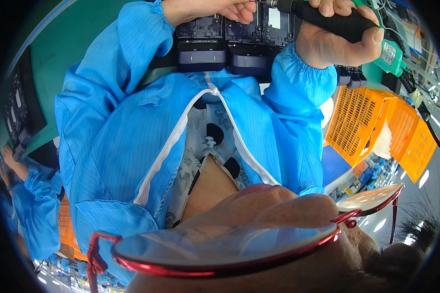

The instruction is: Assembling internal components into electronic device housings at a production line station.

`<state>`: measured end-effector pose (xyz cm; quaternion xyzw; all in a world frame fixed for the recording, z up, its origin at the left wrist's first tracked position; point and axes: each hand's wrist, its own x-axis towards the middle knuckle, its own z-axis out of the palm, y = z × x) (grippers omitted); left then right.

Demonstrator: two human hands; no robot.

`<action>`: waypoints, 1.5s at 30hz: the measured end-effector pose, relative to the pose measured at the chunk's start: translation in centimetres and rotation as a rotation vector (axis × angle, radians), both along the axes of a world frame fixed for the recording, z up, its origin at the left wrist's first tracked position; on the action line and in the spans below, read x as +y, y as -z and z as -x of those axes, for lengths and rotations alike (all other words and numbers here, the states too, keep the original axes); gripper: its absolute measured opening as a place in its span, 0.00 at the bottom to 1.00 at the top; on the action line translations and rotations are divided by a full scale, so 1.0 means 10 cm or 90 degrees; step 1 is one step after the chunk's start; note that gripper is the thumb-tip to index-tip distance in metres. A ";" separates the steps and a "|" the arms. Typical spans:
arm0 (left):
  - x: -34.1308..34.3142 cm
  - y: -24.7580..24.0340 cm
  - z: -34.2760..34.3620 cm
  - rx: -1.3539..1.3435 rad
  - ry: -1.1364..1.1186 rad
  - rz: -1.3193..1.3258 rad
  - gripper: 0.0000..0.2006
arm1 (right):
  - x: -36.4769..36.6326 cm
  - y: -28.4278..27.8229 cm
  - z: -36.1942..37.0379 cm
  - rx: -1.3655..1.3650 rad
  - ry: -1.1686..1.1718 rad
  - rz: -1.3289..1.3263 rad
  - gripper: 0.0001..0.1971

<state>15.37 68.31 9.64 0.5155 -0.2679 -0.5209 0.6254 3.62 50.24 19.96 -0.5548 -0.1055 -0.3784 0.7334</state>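
Note:
My right hand [335,41] is wrapped round the black grip of an electric screwdriver [327,20], which lies slantwise with its metal tip toward the left. The green rear end of the screwdriver carries a label and a dark cable. Beside the tip, at the upper edge, my left hand [225,9] has its fingers curled together; whatever they pinch is cut off by the picture's edge. Below both hands, dark plastic housings [201,56] stand side by side with their inner parts showing. One holds a white rectangle [274,18].
A green work surface [58,58] extends to the left, where a dark tray of similar parts [19,107] lies. Another person's blue sleeve [36,210] and hand [15,163] are at far left. Orange crates [359,122] stand at the right, near hanging cables.

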 end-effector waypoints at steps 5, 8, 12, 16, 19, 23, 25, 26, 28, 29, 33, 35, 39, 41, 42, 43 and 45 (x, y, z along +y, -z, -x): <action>0.00 0.01 -0.01 -0.005 0.012 0.026 0.20 | -0.05 0.00 -0.02 -0.005 -0.060 -0.048 0.19; -0.01 0.02 -0.01 0.002 0.018 0.039 0.20 | -0.02 -0.01 -0.04 0.000 -0.037 -0.029 0.19; 0.01 0.04 -0.01 0.006 0.021 0.047 0.20 | 0.19 -0.12 0.02 -0.003 -0.053 -0.101 0.19; 0.01 0.02 0.00 0.004 0.025 0.054 0.20 | 0.08 -0.12 0.01 0.012 -0.010 -0.020 0.19; 0.01 0.01 0.00 -0.006 0.026 0.046 0.20 | 0.11 -0.12 0.02 0.012 -0.018 -0.019 0.19; 0.02 -0.03 -0.01 -0.018 0.028 0.031 0.20 | 0.14 -0.13 0.00 0.019 -0.034 -0.056 0.19; 0.01 -0.03 -0.01 -0.020 0.028 0.032 0.20 | 0.08 -0.14 -0.04 0.027 -0.022 -0.025 0.19; 0.01 -0.02 -0.02 -0.023 0.029 0.032 0.20 | 0.10 -0.16 -0.06 0.033 -0.010 0.006 0.19; 0.01 -0.01 -0.01 -0.019 0.028 0.037 0.20 | 0.19 -0.16 0.00 0.026 -0.013 -0.040 0.19; 0.01 -0.01 -0.01 -0.015 0.028 0.042 0.20 | 0.23 -0.16 0.02 0.018 -0.015 -0.086 0.19; 0.02 0.02 0.00 0.022 0.021 0.063 0.20 | 0.25 -0.15 0.02 0.010 -0.015 -0.070 0.19; 0.01 0.03 0.00 0.002 0.011 0.039 0.20 | 0.24 -0.15 0.02 0.004 -0.019 -0.057 0.19; 0.01 0.06 -0.01 0.021 0.016 0.041 0.20 | 0.22 -0.14 0.02 0.010 -0.013 -0.027 0.19; 0.01 0.04 0.00 0.008 0.004 0.029 0.20 | 0.22 -0.14 0.02 0.003 -0.015 -0.023 0.19; 0.00 0.03 0.00 0.009 0.003 0.029 0.20 | 0.22 -0.14 0.02 0.004 -0.016 -0.023 0.19; 0.00 0.00 0.00 0.011 0.003 0.020 0.20 | 0.22 -0.15 0.02 0.001 -0.018 -0.016 0.18; 0.00 0.00 0.00 0.013 0.003 0.012 0.20 | 0.23 -0.15 0.02 -0.003 -0.020 -0.008 0.18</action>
